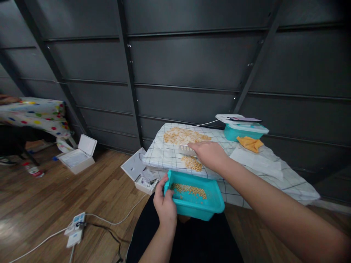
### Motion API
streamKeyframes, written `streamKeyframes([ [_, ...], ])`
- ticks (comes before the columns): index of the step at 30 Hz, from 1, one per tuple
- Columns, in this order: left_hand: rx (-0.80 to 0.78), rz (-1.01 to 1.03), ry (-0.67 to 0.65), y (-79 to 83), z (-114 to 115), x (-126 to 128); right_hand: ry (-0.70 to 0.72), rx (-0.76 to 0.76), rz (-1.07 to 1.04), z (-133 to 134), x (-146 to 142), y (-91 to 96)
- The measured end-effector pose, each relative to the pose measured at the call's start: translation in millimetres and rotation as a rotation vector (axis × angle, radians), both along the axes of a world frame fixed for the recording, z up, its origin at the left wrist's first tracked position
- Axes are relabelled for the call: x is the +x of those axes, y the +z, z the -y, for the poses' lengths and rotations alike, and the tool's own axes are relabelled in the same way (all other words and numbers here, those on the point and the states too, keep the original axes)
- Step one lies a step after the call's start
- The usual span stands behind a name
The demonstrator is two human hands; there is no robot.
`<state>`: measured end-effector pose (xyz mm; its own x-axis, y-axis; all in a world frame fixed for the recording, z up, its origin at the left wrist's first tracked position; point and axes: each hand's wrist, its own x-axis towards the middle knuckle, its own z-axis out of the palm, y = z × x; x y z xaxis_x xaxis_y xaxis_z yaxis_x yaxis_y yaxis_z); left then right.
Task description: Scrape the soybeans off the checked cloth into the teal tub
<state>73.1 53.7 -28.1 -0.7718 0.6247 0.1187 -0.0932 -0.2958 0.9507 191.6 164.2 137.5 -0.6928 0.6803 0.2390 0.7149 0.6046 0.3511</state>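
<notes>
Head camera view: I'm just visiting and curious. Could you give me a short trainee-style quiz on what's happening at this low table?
1. True or false: the teal tray already holds some yellow kernels.
2. Which hand grips the tray's edge? A) left hand B) right hand C) neither
3. Fill in: the right hand holds a white scraper against a small heap of kernels on the ____-patterned cloth.
Key: 1 true; 2 A; 3 checked.
</notes>
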Motion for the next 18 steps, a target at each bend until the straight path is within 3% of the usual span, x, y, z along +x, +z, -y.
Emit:
streamKeyframes([
  [6, 0.001, 0.014, -0.014, 1.9, 0, -1, 0.080, -0.064, -0.047, -2, 7, -10.4],
  [18, -0.084, 0.025, -0.033, 9.4, -1, -4, 0.211, -0.123, -0.101, 16, 22, -8.1],
])
